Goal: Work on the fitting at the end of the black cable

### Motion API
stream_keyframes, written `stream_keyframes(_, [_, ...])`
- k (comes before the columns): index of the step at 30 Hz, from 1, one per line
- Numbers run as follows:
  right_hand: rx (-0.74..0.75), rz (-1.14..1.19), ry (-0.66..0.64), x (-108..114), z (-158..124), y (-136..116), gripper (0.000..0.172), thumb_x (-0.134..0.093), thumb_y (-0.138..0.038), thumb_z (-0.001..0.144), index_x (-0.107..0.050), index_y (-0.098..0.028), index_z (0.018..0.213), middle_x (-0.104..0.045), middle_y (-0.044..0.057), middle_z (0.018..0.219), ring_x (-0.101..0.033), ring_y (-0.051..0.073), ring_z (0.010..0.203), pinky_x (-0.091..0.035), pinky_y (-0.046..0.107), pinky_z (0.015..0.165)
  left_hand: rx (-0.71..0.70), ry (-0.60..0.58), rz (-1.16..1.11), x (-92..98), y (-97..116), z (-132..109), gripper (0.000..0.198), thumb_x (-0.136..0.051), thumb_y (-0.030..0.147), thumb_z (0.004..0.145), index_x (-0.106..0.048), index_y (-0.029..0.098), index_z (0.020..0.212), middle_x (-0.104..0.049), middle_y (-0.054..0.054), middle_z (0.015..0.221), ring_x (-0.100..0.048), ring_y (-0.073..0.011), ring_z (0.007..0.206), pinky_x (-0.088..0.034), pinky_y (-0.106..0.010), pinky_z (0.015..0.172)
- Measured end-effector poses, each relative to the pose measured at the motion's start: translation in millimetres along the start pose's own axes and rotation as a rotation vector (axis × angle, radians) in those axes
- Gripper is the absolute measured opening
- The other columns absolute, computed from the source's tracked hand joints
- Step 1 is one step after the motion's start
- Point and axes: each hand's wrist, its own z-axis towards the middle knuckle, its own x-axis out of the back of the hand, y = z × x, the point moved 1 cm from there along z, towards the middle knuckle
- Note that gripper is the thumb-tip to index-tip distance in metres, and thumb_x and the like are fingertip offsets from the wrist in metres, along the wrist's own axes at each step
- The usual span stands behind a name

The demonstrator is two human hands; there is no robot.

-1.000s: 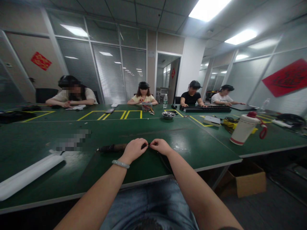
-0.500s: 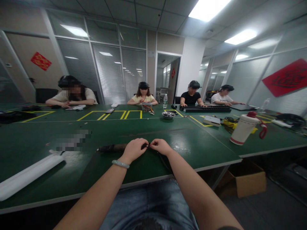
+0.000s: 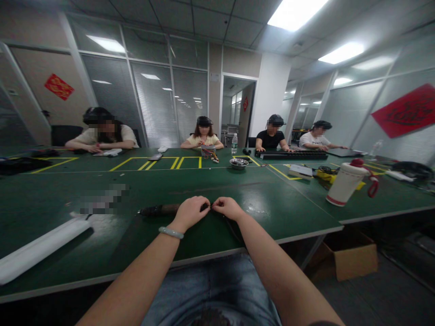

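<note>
My left hand (image 3: 190, 211) and my right hand (image 3: 228, 207) rest close together on the green table (image 3: 278, 213), both with fingers curled in a pinch. Between their fingertips sits a small dark piece (image 3: 208, 207) that I cannot make out. A dark, brownish rod-shaped tool (image 3: 158, 209) lies on the table and runs left from under my left hand. A thin dark cable (image 3: 234, 231) trails from my right hand toward the table's near edge. A pale bracelet (image 3: 171, 232) circles my left wrist.
A long white strip (image 3: 41, 246) lies at the near left. A white bottle with a red lid (image 3: 345, 182) stands at the right. A steel bowl (image 3: 238, 163) sits mid-table. Several people sit along the far side. A cardboard box (image 3: 355, 260) stands on the floor.
</note>
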Motion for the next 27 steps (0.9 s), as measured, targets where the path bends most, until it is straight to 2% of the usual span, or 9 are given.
stream_keyframes(7, [-0.012,-0.016,0.003,0.5,0.0,-1.2,0.02,-0.067,-0.036,0.077,-0.071,-0.018,0.086,-0.069,0.001,0.078,-0.059,0.012,0.068,-0.044,0.021,0.06,-0.013,0.013,0.003,-0.7,-1.2,0.2,0.017,-0.058,0.028,0.084,-0.063,0.026,0.101,-0.067,-0.001,0.099,-0.06,-0.0194,0.092,-0.043,-0.032,0.084])
stream_keyframes(27, [0.003,-0.01,-0.007,-1.3,2.2,1.8,0.018,-0.067,-0.033,0.076,-0.071,-0.018,0.087,-0.069,0.001,0.079,-0.06,0.011,0.068,-0.044,0.021,0.061,0.008,-0.011,0.013,-2.0,-2.2,1.4,0.014,-0.058,0.034,0.087,-0.066,0.024,0.092,-0.067,-0.002,0.094,-0.058,-0.0185,0.088,-0.041,-0.03,0.079])
